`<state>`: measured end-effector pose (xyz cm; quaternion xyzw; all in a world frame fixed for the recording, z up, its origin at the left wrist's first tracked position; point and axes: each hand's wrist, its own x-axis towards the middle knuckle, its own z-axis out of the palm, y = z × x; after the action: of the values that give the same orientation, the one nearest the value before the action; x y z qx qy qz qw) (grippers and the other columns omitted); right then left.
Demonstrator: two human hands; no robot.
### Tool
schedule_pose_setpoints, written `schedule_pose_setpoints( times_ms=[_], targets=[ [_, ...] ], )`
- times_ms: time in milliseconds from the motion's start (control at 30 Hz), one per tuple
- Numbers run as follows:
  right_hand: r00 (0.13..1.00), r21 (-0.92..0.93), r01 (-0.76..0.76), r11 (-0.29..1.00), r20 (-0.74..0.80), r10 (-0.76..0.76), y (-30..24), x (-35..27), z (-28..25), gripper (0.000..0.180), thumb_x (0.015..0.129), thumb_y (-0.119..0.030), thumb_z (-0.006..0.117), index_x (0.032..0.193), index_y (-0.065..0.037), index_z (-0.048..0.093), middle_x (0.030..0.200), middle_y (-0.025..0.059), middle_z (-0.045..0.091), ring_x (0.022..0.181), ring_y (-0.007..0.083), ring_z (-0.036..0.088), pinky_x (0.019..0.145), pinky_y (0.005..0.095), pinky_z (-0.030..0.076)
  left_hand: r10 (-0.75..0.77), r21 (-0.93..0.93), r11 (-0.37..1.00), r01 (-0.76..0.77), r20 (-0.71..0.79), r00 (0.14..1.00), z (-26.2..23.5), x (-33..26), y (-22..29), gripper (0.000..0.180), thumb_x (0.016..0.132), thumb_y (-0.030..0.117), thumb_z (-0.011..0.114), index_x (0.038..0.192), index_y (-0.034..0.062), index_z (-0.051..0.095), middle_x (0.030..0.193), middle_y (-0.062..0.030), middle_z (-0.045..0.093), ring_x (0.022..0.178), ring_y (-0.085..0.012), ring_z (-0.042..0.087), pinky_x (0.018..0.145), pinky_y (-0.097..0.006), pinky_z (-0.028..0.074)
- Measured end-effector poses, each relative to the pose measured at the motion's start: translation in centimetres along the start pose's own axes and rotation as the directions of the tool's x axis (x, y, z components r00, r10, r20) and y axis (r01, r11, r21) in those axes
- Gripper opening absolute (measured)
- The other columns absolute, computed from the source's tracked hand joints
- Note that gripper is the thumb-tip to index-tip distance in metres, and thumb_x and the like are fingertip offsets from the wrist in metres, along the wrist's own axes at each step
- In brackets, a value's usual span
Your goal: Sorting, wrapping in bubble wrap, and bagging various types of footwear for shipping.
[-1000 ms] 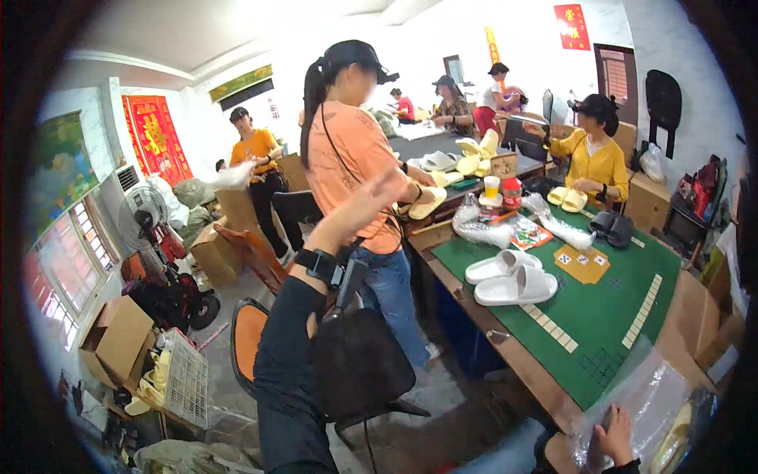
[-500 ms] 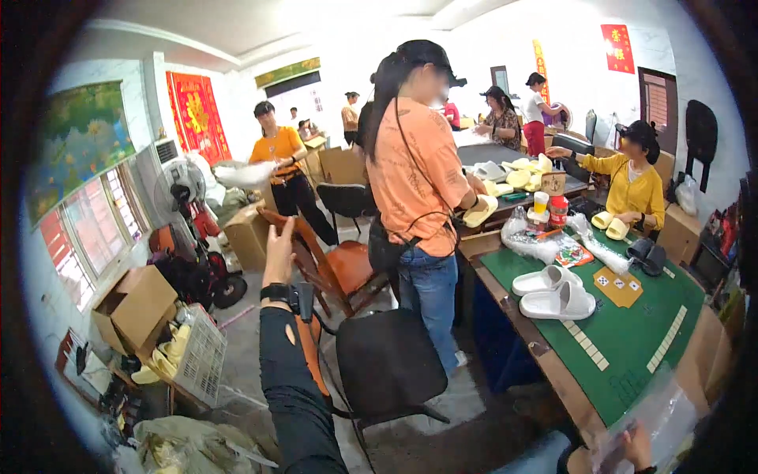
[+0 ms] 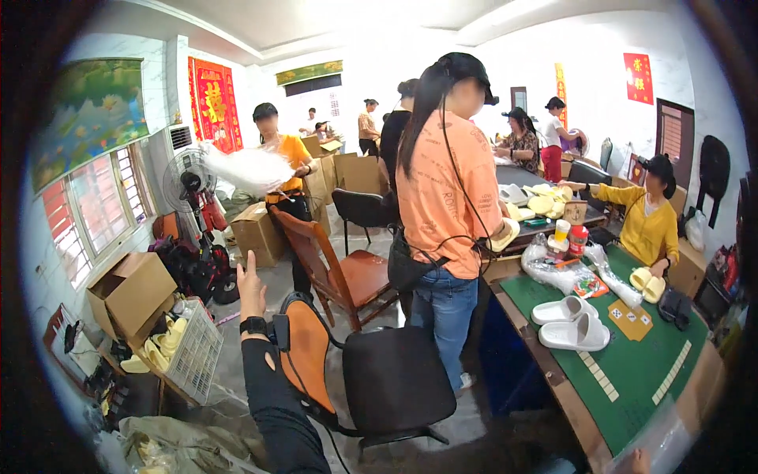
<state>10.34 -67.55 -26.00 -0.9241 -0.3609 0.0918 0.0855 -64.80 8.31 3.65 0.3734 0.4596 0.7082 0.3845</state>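
I see the left hand raised near the orange chair, fingers extended and holding nothing, perhaps for balance. The right hand barely shows beside the clear plastic bag at the near corner of the green table; I cannot tell whether it grips. The white slippers sit side by side, probably to keep the pair together. A second ago the left hand crossed the orange shirt; now it stands apart, and less of the right shows.
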Motion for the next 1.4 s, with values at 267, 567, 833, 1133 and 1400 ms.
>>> schedule_pose_setpoints(
  times_ms=[267, 567, 833, 1133, 1400],
  targets=[
    [0.984, -0.128, -0.054, 0.99, 0.162, 0.074, -2.9, -0.2, -3.3, 0.052, 0.093, -0.026, 0.047, 0.137, 0.0, 0.042, 0.131, 0.0307, 0.048, 0.121, 0.0472, 0.045, 0.102, 0.0487, 0.036, 0.078, -0.148, 0.986, -0.077, -0.003, 0.997, -2.2, 0.8, 1.1, 0.106, 0.078, 0.069, 0.06, 0.152, 0.0183, 0.005, 0.157, -0.0106, 0.011, 0.141, -0.0423, 0.014, 0.108, -0.058, 0.02],
    [0.977, -0.111, -0.208, 0.972, -0.07, 0.202, 0.0, -0.3, -1.6, 0.051, 0.094, -0.023, 0.042, 0.141, -0.003, 0.038, 0.138, 0.03, 0.042, 0.128, 0.0455, 0.037, 0.109, 0.0474, 0.027, 0.157, -0.078, 0.983, -0.165, -0.093, 0.983, -1.3, 0.8, 3.7, 0.118, 0.077, 0.066, 0.064, 0.15, 0.0173, -0.013, 0.156, -0.0219, 0.003, 0.142, -0.0394, 0.012, 0.11, -0.058, 0.017],
    [0.92, -0.36, -0.371, 0.856, -0.271, 0.284, 6.1, 1.3, 1.8, 0.056, 0.094, -0.023, 0.05, 0.139, 0.005, 0.034, 0.144, 0.0266, 0.034, 0.133, 0.0397, 0.033, 0.109, 0.0436, 0.028, 0.077, -0.246, 0.964, -0.102, -0.111, 0.991, 1.6, -1.6, 0.8, 0.139, 0.072, 0.013, 0.079, 0.131, 0.0187, -0.047, 0.145, -0.0265, 0.024, 0.122, -0.0401, 0.045, 0.098, -0.052, 0.045],
    [0.899, 0.236, -0.277, 0.932, -0.28, 0.338, -6.8, 0.9, -0.9, 0.062, 0.098, -0.035, 0.047, 0.141, 0.006, 0.031, 0.147, 0.0261, 0.029, 0.137, 0.0388, 0.026, 0.113, 0.0423, 0.021, -0.111, -0.436, 0.875, 0.209, 0.241, 0.964, -5.5, 0.0, -6.3, 0.033, 0.088, 0.021, 0.059, 0.112, -0.0009, 0.057, 0.107, -0.0117, 0.062, 0.098, -0.0274, 0.059, 0.087, -0.037, 0.049],
    [0.939, 0.216, -0.263, 0.94, -0.165, 0.3, -5.0, -2.7, 1.4, 0.06, 0.093, -0.028, 0.052, 0.141, 0.004, 0.033, 0.141, 0.0287, 0.037, 0.132, 0.0399, 0.035, 0.11, 0.0435, 0.027, -0.014, -0.334, 0.93, 0.153, 0.384, 0.923, 3.5, -17.7, -1.8, 0.019, 0.088, 0.012, 0.058, 0.104, 0.0002, 0.06, 0.098, -0.0064, 0.063, 0.088, -0.0179, 0.06, 0.08, -0.033, 0.049]
  ],
)
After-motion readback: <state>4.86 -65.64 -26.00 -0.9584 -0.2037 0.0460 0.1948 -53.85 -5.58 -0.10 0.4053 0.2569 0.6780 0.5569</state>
